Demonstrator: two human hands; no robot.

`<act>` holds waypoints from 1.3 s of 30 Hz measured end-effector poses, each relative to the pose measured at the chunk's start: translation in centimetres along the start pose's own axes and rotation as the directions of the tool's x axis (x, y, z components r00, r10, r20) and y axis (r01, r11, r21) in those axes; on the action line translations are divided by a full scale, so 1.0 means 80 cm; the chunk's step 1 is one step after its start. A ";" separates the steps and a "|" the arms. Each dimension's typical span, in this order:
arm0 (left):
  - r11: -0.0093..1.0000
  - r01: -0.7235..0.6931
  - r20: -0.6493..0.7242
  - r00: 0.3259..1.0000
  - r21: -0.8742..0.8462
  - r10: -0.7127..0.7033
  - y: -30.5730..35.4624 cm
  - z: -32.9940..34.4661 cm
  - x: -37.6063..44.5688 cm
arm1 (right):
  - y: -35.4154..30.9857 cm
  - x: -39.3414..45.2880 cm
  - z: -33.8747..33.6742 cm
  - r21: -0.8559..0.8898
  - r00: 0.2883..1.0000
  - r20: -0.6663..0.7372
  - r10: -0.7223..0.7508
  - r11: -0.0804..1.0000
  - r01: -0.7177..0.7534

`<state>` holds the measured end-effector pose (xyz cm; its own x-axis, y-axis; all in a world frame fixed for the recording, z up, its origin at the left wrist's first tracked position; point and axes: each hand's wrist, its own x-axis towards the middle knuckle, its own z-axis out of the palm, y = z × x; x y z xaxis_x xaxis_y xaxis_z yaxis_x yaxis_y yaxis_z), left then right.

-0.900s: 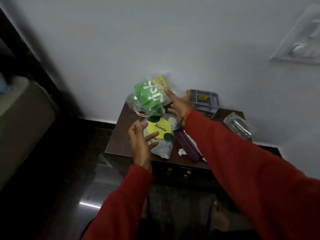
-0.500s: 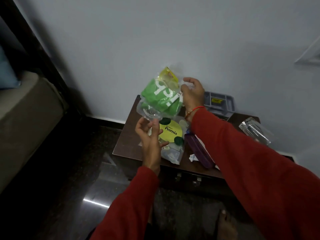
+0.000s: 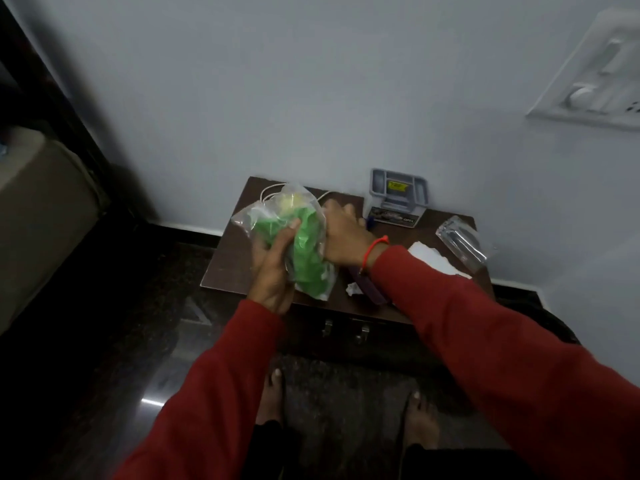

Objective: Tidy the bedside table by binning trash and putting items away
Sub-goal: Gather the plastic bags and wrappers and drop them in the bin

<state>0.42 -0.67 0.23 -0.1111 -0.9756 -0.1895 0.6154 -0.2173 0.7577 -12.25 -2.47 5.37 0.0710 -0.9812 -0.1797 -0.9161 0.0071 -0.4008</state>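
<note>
A bundle of clear and green plastic wrappers [image 3: 306,258] is held over the dark wooden bedside table [image 3: 228,261]. My left hand [image 3: 272,268] grips its left side from below, thumb pressed into the green plastic. On the bundle's right side, my right hand [image 3: 344,237] presses against it. The yellow-labelled packet seen earlier is hidden within the bundle. A purple pouch [image 3: 372,292] lies mostly under my right wrist, with a small crumpled white scrap [image 3: 353,289] beside it.
A grey box with a yellow label [image 3: 398,192] stands at the table's back against the wall. White paper [image 3: 429,258] and a clear plastic case [image 3: 462,242] lie at the right. A white cord [image 3: 272,190] sits at the back left. Drawer handles [image 3: 344,330] show below; a bed [image 3: 41,209] is at left.
My right hand brought the green wrapper down from the air, and my left hand closed on it. The packet that lay on the table is now gathered up between both hands.
</note>
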 end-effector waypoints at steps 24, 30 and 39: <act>0.944 -0.042 -0.036 0.999 -0.326 0.032 0.044 -0.048 0.045 | 0.029 0.024 0.130 0.192 0.966 -0.206 0.156 0.974 -0.117; 0.945 -0.078 -0.035 0.997 -0.319 0.070 0.049 -0.033 0.033 | 0.018 0.027 0.058 0.648 0.872 -0.328 0.364 0.758 -0.073; 0.961 0.144 0.272 0.959 -0.238 -0.076 0.046 -0.035 0.020 | 0.011 -0.003 -0.017 0.908 0.947 -0.072 0.314 0.414 -0.068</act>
<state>4.70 -2.92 0.96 -0.3657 -0.9281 -0.0696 0.7609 -0.3412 0.5518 -13.59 -2.46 6.31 -0.2495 -0.9404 -0.2310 -0.0265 0.2451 -0.9691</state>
